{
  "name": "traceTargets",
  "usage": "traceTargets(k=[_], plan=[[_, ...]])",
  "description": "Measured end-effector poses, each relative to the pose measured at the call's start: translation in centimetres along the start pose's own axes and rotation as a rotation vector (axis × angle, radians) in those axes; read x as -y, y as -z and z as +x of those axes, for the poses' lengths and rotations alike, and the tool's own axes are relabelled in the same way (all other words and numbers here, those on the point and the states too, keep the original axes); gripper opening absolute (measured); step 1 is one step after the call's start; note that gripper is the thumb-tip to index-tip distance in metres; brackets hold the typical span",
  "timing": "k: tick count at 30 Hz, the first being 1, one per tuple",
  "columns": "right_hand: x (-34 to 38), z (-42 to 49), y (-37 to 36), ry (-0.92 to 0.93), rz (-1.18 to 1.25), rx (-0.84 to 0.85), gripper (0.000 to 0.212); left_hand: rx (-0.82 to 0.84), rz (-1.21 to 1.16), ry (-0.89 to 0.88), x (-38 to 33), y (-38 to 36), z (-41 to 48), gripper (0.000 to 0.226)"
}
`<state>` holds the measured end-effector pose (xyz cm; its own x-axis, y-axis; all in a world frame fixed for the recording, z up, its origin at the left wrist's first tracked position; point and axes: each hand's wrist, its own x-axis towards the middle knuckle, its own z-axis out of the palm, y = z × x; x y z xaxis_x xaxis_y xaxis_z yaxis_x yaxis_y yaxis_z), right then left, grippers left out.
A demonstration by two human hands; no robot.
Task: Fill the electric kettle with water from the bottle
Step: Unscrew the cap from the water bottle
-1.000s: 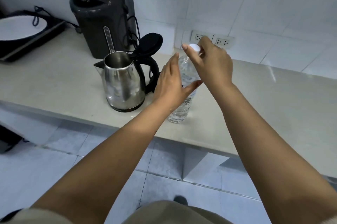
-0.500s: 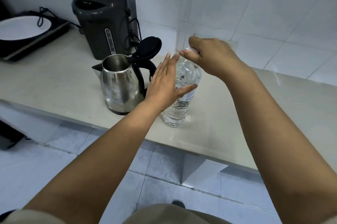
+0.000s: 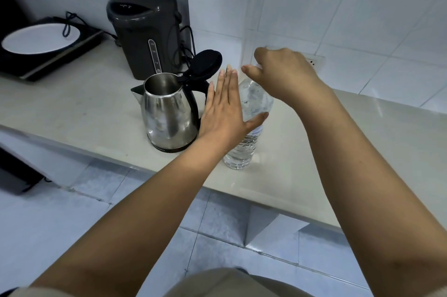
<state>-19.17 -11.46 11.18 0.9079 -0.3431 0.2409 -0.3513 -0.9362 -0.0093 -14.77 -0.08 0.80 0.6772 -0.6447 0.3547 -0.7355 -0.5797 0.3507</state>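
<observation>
A steel electric kettle (image 3: 168, 113) stands on the pale counter (image 3: 79, 108) with its black lid (image 3: 205, 63) flipped up and its mouth open. Just right of it stands a clear plastic water bottle (image 3: 251, 103), upright. My left hand (image 3: 226, 110) rests flat against the bottle's left side, fingers straight, thumb curled around the front. My right hand (image 3: 283, 71) is closed over the bottle's top and hides the white cap.
A dark grey hot-water dispenser (image 3: 145, 28) with cords stands behind the kettle. An induction cooker (image 3: 46, 47) with a white top sits at the far left. A wall socket (image 3: 313, 61) is behind my right hand. The counter edge runs close in front of the bottle.
My right hand has turned over the cap, now covering it fully. My left hand has straightened its fingers along the bottle. The bottle and kettle stay in place.
</observation>
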Motion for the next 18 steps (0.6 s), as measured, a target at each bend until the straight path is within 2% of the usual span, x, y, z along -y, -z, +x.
traceTargets(k=[7, 9, 13, 15, 18], plan=[[-0.5, -0.1, 0.4, 0.152, 0.022, 0.049, 0.035, 0.026, 0.045, -0.026, 0.3, 0.2, 0.0, 0.109], [-0.4, -0.5, 0.2, 0.120, 0.048, -0.011, 0.036, 0.028, 0.055, -0.016, 0.4, 0.1, 0.0, 0.108], [0.5, -0.6, -0.3, -0.072, 0.035, -0.111, 0.051, 0.020, 0.069, -0.025, 0.3, 0.1, 0.1, 0.108], [0.6, -0.5, -0.2, -0.062, 0.014, -0.088, 0.044, 0.012, 0.052, -0.039, 0.3, 0.1, 0.0, 0.108], [0.0, -0.4, 0.2, 0.077, 0.048, 0.005, 0.031, 0.023, 0.023, -0.044, 0.6, 0.2, 0.0, 0.109]])
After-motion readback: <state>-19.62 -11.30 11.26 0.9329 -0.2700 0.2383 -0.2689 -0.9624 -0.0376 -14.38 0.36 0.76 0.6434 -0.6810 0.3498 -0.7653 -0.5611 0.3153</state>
